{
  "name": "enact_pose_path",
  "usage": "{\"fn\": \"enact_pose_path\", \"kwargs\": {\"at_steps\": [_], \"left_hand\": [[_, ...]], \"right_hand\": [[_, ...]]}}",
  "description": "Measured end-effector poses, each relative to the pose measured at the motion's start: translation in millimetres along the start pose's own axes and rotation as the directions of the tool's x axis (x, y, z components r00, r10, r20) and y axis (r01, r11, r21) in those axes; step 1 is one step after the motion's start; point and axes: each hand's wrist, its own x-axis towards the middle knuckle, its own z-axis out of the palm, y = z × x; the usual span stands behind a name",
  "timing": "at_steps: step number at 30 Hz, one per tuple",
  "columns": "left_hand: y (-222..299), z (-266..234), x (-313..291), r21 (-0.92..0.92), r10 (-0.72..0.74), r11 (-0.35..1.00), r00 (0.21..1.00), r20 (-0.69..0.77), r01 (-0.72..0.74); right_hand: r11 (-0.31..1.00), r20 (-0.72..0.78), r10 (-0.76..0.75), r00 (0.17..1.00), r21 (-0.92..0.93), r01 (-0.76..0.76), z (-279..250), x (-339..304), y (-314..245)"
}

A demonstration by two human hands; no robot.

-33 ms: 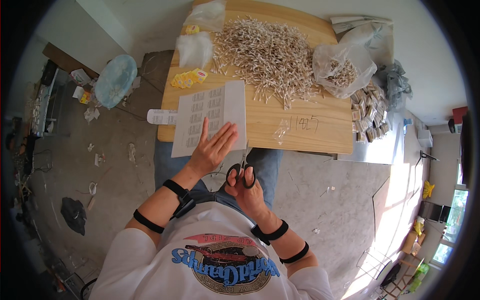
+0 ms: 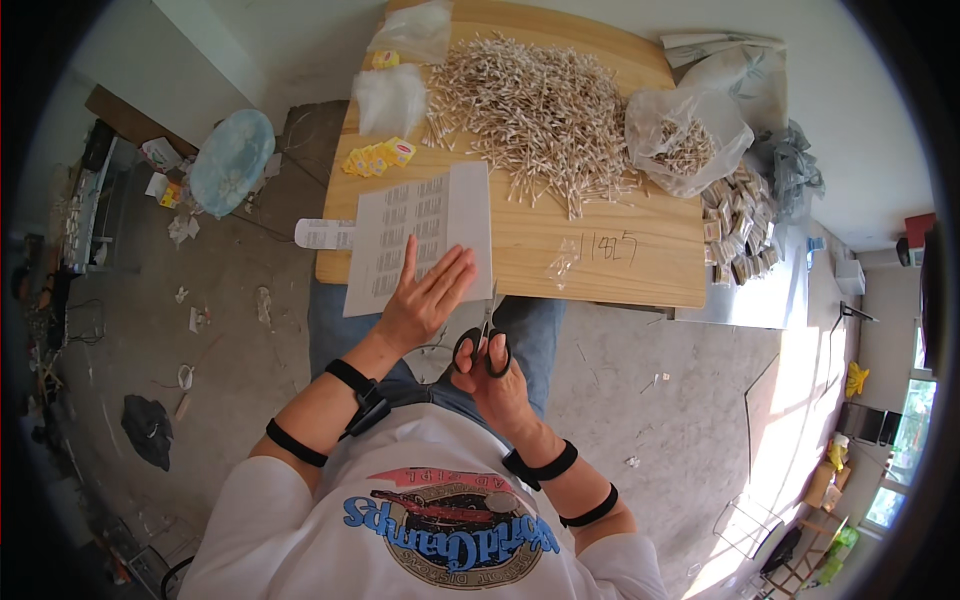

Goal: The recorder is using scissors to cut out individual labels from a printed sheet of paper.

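My left hand (image 2: 428, 300) lies flat with its fingers spread on a printed white sheet (image 2: 470, 200) at the table's near left edge. The sheet overhangs that edge. A pair of scissors with black handles (image 2: 505, 358) is in my right hand (image 2: 495, 390), its fingers through the loops. The blades point away from me, by the sheet's lower right corner; their tips are hard to make out. Under the sheet's left side, a narrow printed strip with a rounded end (image 2: 322, 234) sticks out.
The wooden table (image 2: 510, 265) bears a large heap of cotton swabs (image 2: 530, 110) and an open plastic bag (image 2: 735, 135) of more swabs. Yellow labels (image 2: 378, 157) and clear plastic bags (image 2: 388, 100) lie at the left. Packed bundles (image 2: 740, 225) are piled at the right. A blue stool (image 2: 232, 162) stands left.
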Motion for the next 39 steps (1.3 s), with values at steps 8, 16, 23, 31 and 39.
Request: {"fn": "enact_pose_path", "kwargs": {"at_steps": [8,16,23,31,39], "left_hand": [[2,-10,3,0.019,0.032,0.999,0.999,-0.034,-0.031],[1,-18,3,0.045,0.056,0.998,0.998,-0.037,-0.055],[4,-22,3,0.040,0.092,0.995,0.995,-0.033,-0.091],[3,-21,3,0.045,0.093,0.995,0.996,-0.017,-0.092],[6,-27,2,0.029,0.136,0.990,0.991,-0.002,-0.136]], "right_hand": [[0.997,0.062,0.014,0.998,0.072,-0.018,8,4,-7],[1.000,0.018,0.009,1.000,0.029,-0.009,10,-5,-3],[0.998,0.012,-0.005,1.000,0.061,0.004,22,-1,-8],[0.995,0.002,-0.008,1.000,0.097,0.008,17,-3,0],[0.985,-0.001,-0.040,0.999,0.165,0.040,21,3,-5]]}}
